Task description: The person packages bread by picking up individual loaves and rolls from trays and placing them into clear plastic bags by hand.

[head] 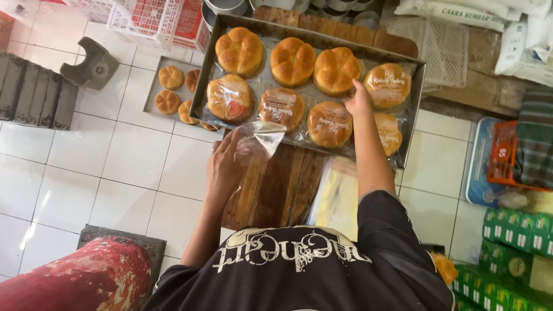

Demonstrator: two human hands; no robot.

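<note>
A metal tray (416, 109) on a wooden bench (276, 184) holds several round golden buns, some bare at the back, some wrapped in clear bags at the front. My right hand (358, 102) reaches onto the tray, fingertips touching a bare bun (336, 70) in the back row. My left hand (226, 166) holds an empty clear plastic bag (264, 138) above the bench, just in front of the tray's near edge.
A stack of clear bags (337, 196) lies on the bench by my right arm. A smaller tray (156, 86) with several buns sits on the white tile floor to the left. Red-and-white crates (155, 20), sacks (518, 34) and green boxes (512, 253) stand around.
</note>
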